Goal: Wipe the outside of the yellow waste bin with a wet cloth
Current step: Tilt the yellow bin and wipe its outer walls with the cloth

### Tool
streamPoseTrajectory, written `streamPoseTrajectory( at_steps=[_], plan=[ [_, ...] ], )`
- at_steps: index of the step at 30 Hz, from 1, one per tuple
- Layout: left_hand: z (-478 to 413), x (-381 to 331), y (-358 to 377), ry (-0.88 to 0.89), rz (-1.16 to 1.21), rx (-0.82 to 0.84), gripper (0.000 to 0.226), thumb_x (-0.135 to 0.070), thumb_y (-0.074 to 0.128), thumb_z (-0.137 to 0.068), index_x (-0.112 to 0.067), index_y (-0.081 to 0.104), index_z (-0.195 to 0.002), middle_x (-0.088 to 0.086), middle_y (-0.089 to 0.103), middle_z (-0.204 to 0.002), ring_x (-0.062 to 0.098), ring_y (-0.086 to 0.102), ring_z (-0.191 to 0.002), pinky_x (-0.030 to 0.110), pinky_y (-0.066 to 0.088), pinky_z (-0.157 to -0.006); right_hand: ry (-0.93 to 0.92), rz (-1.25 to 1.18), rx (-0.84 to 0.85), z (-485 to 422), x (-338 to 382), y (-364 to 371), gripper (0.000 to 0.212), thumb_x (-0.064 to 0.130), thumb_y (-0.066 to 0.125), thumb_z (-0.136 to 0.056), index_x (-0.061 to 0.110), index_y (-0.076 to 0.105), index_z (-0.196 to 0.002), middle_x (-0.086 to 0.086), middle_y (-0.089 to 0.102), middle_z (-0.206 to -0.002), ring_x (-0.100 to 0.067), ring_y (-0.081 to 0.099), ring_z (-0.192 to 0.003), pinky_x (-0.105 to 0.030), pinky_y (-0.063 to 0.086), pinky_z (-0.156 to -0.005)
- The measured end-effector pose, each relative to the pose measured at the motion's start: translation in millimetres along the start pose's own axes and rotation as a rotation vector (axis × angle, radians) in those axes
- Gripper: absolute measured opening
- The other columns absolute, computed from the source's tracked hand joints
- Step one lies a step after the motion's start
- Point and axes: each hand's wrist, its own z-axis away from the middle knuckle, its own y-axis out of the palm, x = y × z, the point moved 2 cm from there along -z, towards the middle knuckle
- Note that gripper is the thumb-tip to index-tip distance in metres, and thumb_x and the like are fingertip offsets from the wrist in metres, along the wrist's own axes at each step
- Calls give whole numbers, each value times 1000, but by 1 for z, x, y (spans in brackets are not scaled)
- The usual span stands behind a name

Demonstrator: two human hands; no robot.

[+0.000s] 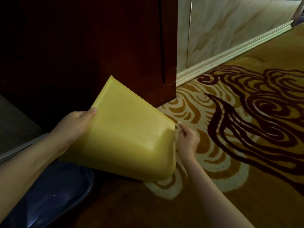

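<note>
Now the left hand (74,125) grips the tilted yellow waste bin (130,132) over the patterned carpet (230,129) while the right hand (187,140), fingers curled, touches its far side, cloth unseen, so wiping likely needs the cloth fetched first.

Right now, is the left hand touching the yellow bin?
Touching. In the head view, the left hand grips the tilted yellow bin's left edge, with its thumb pressed flat on the bin's side and no gap showing.
</note>
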Motion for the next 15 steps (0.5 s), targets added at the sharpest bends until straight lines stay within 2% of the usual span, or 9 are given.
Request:
streamPoseTrajectory(
  at_steps=[2,4,6,9,12,15],
  plan=[
    [-1,-2,1,-16,12,14,40,-45,40,-93,-18,67,-99,9,71,-89,28,67,-84,38,50,-76,-156,59,113,-3,18,11,27,13,51,-94,16,64,-118,1,67,-114,-15,56,-107,-30,44,-90],
    [-1,-6,3,-30,28,30,38,-40,40,-94,-18,62,-116,7,70,-94,28,65,-87,41,49,-81,-164,106,194,0,16,17,28,14,47,-96,16,62,-120,0,65,-117,-17,53,-111,-32,40,-94],
    [-2,-15,4,-30,41,45,38,-38,42,-94,-23,54,-127,4,68,-99,25,64,-89,38,50,-76,-72,74,171,6,2,13,29,15,45,-96,17,61,-121,0,63,-119,-18,51,-114,-33,39,-95],
    [-11,-35,6,-24,35,7,40,-41,49,-90,-23,56,-125,-2,65,-100,14,61,-85,27,43,-62,131,49,131,9,-17,5,27,12,49,-94,13,63,-118,-3,66,-116,-13,56,-102,-30,42,-91],
    [-32,-61,11,-28,1,-54,40,-41,52,-88,-15,62,-116,0,65,-108,17,59,-99,30,42,-78,273,70,159,11,-24,0,26,9,53,-92,8,65,-115,-6,68,-115,-8,53,-90,-25,42,-84],
    [-50,-82,20,-70,-91,-32,50,-41,49,-90,-11,55,-128,9,57,-133,27,51,-122,39,38,-98,232,49,92,15,-9,-8,27,8,51,-93,7,63,-117,-8,67,-116,-13,59,-97,-28,46,-89]
  ],
)
